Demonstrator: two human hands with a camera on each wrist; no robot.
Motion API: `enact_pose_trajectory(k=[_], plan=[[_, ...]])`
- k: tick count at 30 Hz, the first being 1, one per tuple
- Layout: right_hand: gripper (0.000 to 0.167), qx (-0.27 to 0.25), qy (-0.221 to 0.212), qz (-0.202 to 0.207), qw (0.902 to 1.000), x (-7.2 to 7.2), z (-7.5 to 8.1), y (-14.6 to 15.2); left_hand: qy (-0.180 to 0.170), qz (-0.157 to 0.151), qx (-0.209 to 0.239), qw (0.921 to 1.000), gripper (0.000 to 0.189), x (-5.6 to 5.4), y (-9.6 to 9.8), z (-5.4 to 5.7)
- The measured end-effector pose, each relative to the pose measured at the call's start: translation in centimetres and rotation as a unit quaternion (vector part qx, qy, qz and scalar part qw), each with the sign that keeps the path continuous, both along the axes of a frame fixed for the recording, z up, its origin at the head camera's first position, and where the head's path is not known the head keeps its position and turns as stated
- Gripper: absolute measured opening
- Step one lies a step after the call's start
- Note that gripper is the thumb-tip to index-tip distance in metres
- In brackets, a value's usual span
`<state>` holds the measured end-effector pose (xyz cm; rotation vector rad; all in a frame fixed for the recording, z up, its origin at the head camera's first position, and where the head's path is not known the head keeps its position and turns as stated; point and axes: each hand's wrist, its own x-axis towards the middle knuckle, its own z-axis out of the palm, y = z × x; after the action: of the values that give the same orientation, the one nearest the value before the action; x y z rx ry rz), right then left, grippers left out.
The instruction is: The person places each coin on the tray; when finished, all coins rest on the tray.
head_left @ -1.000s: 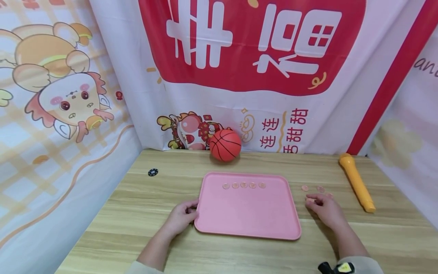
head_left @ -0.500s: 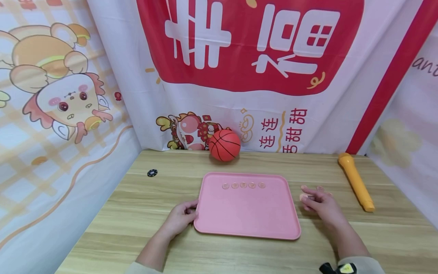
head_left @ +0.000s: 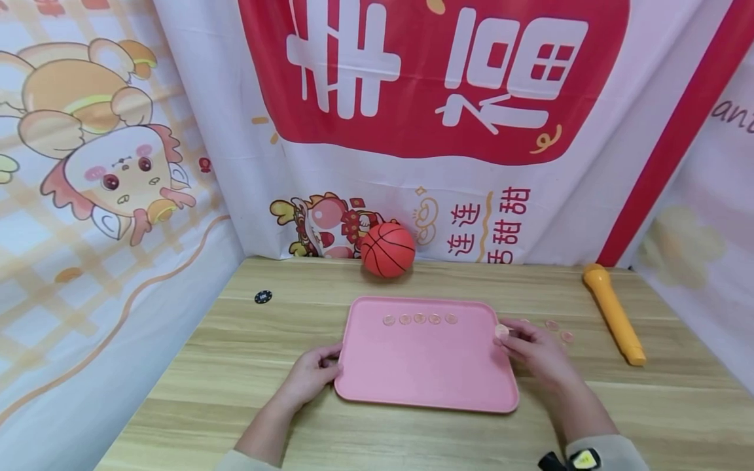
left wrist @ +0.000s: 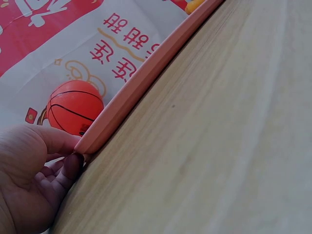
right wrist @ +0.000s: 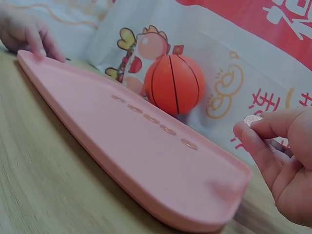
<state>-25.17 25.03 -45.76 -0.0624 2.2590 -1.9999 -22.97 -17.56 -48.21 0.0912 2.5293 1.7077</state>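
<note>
A pink rectangular tray (head_left: 424, 366) lies on the table. Along its far part runs a row of several copper-coloured coins (head_left: 419, 318). My left hand (head_left: 310, 375) grips the tray's left edge; the left wrist view shows thumb and finger (left wrist: 61, 139) pinching the rim. Over the tray's right rim, my right hand (head_left: 538, 352) pinches a coin (right wrist: 252, 120) between thumb and forefinger, raised off the table. Behind that hand a few loose coins (head_left: 552, 325) lie on the wood, one partly hidden by the fingers.
A small red basketball (head_left: 388, 250) sits behind the tray against the cloth backdrop. At the right lies a yellow microphone-shaped object (head_left: 614, 314). A black round chip (head_left: 263, 297) rests at the far left. Printed cloths wall in the table's back and sides.
My right hand has lifted a coin from the loose ones and carried it left to the tray's right rim. My left hand has stayed on the tray edge.
</note>
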Motion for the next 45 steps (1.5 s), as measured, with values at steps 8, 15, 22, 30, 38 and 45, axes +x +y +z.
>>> enact_pose_trajectory(k=[8,15,22,30,38,45], plan=[[0.057,-0.067,-0.011,0.001,0.9977,-0.9,0.3,-3.4,0.002,0.007,-0.003,1.0000,0.048,-0.2,0.0,-0.4],[0.058,0.021,-0.002,0.030,0.9993,-2.1,1.2,-6.5,0.000,0.002,-0.001,1.0000,0.048,-0.2,0.0,-0.1],[0.046,0.048,0.011,0.007,0.9988,-3.3,0.5,-11.0,-0.006,0.004,0.003,1.0000,0.049,-0.1,0.0,0.0],[0.035,0.071,0.019,0.001,0.9973,-4.6,-1.4,-15.8,-0.004,0.000,-0.001,1.0000,0.049,-0.4,0.0,-0.4],[0.031,0.123,0.035,0.013,0.9917,-5.2,-2.5,-18.1,-0.001,-0.001,0.004,1.0000,0.049,-0.4,0.1,-0.4],[0.024,0.192,0.073,0.013,0.9786,-5.4,-2.7,-19.2,-0.002,0.000,0.008,1.0000,0.049,-0.3,0.0,-0.2]])
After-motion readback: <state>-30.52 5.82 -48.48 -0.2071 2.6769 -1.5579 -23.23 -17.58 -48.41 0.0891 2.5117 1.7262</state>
